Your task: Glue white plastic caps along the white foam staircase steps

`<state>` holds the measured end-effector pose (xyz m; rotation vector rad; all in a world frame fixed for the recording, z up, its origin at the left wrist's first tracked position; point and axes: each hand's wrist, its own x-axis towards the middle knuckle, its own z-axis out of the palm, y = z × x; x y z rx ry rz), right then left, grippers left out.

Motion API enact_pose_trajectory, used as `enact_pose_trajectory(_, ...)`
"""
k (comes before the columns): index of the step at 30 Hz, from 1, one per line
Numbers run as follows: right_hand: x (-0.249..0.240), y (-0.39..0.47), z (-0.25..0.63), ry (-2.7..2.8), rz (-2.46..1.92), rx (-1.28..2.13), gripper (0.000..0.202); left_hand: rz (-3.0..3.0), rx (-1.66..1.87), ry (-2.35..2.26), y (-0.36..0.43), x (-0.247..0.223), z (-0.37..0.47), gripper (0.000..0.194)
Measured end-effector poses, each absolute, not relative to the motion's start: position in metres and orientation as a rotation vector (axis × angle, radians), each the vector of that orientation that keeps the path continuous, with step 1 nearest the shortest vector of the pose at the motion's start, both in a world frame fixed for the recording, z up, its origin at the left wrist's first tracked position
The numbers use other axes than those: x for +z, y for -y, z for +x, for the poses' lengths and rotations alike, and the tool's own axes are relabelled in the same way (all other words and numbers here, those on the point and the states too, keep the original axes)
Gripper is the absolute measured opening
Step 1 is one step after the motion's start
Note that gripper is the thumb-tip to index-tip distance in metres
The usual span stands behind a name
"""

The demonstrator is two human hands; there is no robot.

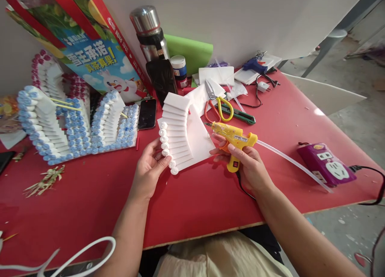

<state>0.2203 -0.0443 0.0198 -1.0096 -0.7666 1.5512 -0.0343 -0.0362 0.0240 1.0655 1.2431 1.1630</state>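
My left hand [153,168] grips the lower left edge of a white foam staircase model [180,136], its thumb beside small rolled white rosettes [165,145]. The rosettes run in a line along the outer ends of the curved steps. A flat white base panel [200,138] spreads out to the right of the steps. In my right hand [252,164] is a yellow hot glue gun [231,134], its nozzle pointing left above the panel. A long clear glue stick [288,160] sticks out of its back. My right fingertips are close to the panel's right corner; whether they touch it I cannot tell.
Finished blue-and-white staircase models [78,128] stand at left by a phone [147,114]. Behind are a steel thermos [148,32], a printed bag [99,56], scissors [219,104] and a green cutter [240,115]. A purple power socket [326,164] lies right, near the red table's [195,212] edge.
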Motion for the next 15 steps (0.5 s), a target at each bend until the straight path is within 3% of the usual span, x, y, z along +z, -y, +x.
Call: enact_pose_trajectory(15, 0.018, 0.048, 0.228, 0.719, -1.123, 1.118, 0.02, 1.023, 1.13, -1.014, 0.071, 0.061, -0.017, 0.059)
